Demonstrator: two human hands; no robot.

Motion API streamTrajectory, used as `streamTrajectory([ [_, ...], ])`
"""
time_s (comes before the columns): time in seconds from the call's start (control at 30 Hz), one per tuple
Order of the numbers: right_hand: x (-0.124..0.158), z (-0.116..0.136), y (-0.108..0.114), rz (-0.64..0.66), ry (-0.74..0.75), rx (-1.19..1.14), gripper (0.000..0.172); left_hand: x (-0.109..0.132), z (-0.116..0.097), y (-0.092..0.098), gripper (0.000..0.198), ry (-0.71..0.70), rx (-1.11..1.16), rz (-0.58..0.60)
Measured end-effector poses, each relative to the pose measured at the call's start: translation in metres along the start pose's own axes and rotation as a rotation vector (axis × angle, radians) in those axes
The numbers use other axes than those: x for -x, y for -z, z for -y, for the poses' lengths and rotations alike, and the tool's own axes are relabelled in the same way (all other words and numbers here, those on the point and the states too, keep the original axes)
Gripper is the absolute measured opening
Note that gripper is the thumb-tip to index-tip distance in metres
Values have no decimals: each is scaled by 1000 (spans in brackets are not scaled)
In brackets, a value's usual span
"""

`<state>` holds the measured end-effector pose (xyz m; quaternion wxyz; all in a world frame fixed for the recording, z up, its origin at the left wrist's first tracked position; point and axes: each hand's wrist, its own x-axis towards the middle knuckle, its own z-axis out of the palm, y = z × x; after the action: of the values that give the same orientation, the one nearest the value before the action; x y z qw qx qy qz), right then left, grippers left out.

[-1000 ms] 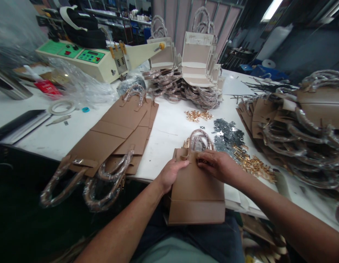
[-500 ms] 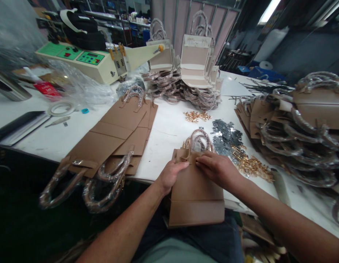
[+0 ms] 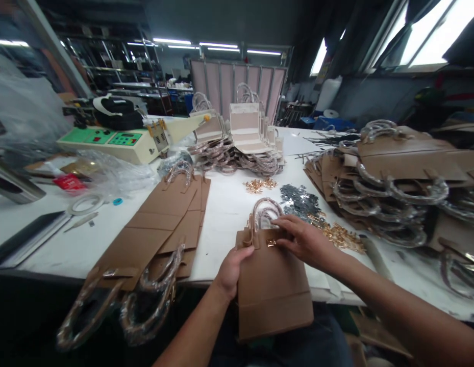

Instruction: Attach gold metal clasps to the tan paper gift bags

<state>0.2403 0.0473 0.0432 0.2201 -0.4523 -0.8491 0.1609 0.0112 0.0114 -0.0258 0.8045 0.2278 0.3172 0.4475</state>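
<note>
A tan handbag (image 3: 273,290) stands upright at the table's front edge, its plastic-wrapped handles (image 3: 266,206) pointing up. My left hand (image 3: 229,270) grips its left edge with the thumb on the front; the other fingers are hidden behind it. On the upper front panel shows a small gold metal fitting (image 3: 272,243). Just right of this fitting is my right hand (image 3: 305,242), thumb and forefinger apart and nothing visible between them. Its fingertips are close to the bag's top edge; whether they touch it I cannot tell.
Flat tan bag panels (image 3: 156,214) overlap on the left, handles hanging over the edge. Grey metal plates (image 3: 300,201) and gold fittings (image 3: 342,237) lie beyond my right hand. More bags (image 3: 408,153) are piled right. A cream machine (image 3: 133,148) stands back left.
My right fingers have come off the front panel and spread apart, uncovering the gold fitting. My left hand still holds the bag. The view has tilted upward.
</note>
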Motion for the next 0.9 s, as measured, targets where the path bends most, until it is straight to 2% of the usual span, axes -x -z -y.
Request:
streamTrajectory([
  [0.1,5,8,13,37,-22,47,44,11,1,-9,40,-3,-17,30],
  [0.2,7,13,20,89,-16,92,29,19,1,-17,42,-4,-57,73],
  [0.27,9,15,17,87,-10,153,25,19,-1,-21,44,-21,-119,58],
  [0.37,18,17,-3,-49,-38,179,37,12,-7,-24,50,-146,-347,-106],
  [0.43,29,16,-23,-202,-46,104,46,4,-9,-22,60,-317,-603,-292],
  [0.5,45,10,-41,-342,-50,15,43,-4,-9,-18,73,-487,-852,-470],
  [0.57,64,-5,-50,-428,-102,-22,32,-8,-7,-13,74,-583,-1021,-547],
  [0.63,83,-31,-47,-450,-235,33,23,-11,-3,-10,58,-612,-1122,-518],
  [0.7,98,-62,-36,-428,-384,129,24,-13,0,-9,44,-626,-1177,-487],
  [0.77,105,-91,-23,-387,-474,204,27,-15,3,-10,39,-639,-1189,-489],
  [0.9,97,-122,-10,-258,-511,270,24,-17,9,-13,37,-667,-1175,-562],
])
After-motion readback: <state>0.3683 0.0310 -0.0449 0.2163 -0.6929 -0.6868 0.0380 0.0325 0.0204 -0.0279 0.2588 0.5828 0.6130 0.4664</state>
